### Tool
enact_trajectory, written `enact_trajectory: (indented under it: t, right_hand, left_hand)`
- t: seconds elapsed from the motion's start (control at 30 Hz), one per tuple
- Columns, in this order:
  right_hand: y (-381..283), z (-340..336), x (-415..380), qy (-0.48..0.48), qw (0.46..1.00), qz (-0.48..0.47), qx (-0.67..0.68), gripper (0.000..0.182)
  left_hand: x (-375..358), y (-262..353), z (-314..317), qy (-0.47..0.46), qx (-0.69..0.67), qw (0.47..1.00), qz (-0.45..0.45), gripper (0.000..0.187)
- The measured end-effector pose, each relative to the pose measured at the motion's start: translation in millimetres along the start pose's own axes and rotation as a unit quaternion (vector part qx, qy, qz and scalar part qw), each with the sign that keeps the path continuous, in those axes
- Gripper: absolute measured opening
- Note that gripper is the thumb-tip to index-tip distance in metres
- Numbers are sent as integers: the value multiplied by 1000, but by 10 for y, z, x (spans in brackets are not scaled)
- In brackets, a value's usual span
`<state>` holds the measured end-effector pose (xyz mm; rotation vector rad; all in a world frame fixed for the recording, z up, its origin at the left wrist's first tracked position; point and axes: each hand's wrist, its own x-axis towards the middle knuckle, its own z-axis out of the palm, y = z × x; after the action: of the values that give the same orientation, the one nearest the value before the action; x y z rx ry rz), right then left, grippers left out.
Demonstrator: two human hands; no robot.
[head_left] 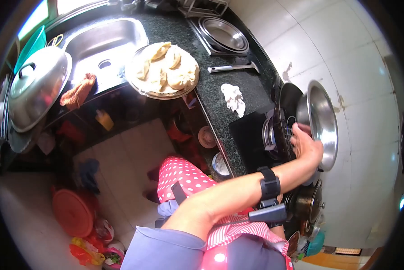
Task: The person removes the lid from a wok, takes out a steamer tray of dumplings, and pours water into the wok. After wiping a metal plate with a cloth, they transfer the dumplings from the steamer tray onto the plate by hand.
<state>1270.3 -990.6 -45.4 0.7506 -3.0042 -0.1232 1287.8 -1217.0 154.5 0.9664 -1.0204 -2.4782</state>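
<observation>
My left hand (pixel 306 145) reaches across to the stove, its curled fingers at the near rim of a shiny steel basin (pixel 330 130). The basin is tilted over a black wok (pixel 293 96), which overlaps the gas burner (pixel 268 134). My left wrist wears a black band. Beneath this arm, a short part of my right forearm (pixel 278 232) shows; the right hand itself is almost wholly hidden behind the left forearm. A crumpled white cloth (pixel 233 99) lies on the counter beside the stove.
A round tray (pixel 154 95) heaped with pale dough pieces stands at the counter edge by the sink (pixel 104 40). Farther back are a cleaver-like tool (pixel 233 68) and stacked metal pans (pixel 224 33). A lidded pot (pixel 305 200) stands beyond my arm. A large domed lid (pixel 40 85) is far left.
</observation>
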Motion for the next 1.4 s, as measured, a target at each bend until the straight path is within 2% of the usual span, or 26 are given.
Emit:
enact_trajectory:
  t: [0.17, 0.33, 0.4, 0.47, 0.53, 0.57, 0.83, 0.97, 1.07, 1.17, 1.27, 1.33, 1.37, 1.4]
  right_hand:
    - [-66, -89, -53, -19, 1000, 0, 17, 40]
    - [-80, -222, -131, -28, 999, 15, 39, 38]
    - [-118, -253, -121, -30, 998, 15, 45, 38]
    - [-133, -290, -145, -33, 998, 20, 56, 37]
    - [-149, -312, -139, -34, 997, 21, 63, 36]
    - [-163, -320, -143, -36, 997, 19, 67, 36]
    - [-294, -401, -179, -50, 993, 14, 104, 33]
    - [-436, -421, -200, -61, 990, 11, 130, 32]
    - [-580, -427, -186, -69, 983, 6, 167, 31]
    - [-783, -411, -201, -78, 971, -7, 226, 30]
    - [-1035, -411, -233, -87, 949, -17, 301, 29]
    - [-1214, -450, -266, -97, 934, -21, 343, 28]
    - [-1308, -454, -309, -105, 928, -18, 357, 28]
    - [-1417, -476, -318, -112, 923, -20, 367, 28]
  left_hand:
    - [-163, -22, 0, -56, 7, 996, -63, 63]
    - [-226, -41, -20, -66, 24, 995, -74, 68]
    - [-233, -9, -23, -71, 24, 992, -105, 68]
    - [-190, -55, -12, -96, 31, 989, -106, 71]
    - [-207, -58, 28, -74, 47, 992, -96, 74]
    - [-234, -46, 53, -60, 63, 993, -84, 63]
    - [-254, -58, 88, -58, 58, 994, -76, 61]
    - [-235, -15, 49, -59, 56, 991, -106, 58]
    - [-188, 9, 29, -88, 24, 990, -104, 55]
    - [-114, 5, 51, -79, -23, 996, -31, 51]
    - [18, 250, -194, -142, -124, 981, -33, 71]
    - [120, 470, -440, -143, -156, 977, 22, 76]
    - [179, 588, -575, -120, -142, 981, 48, 72]
    - [348, 576, -663, -120, -206, 964, 121, 67]
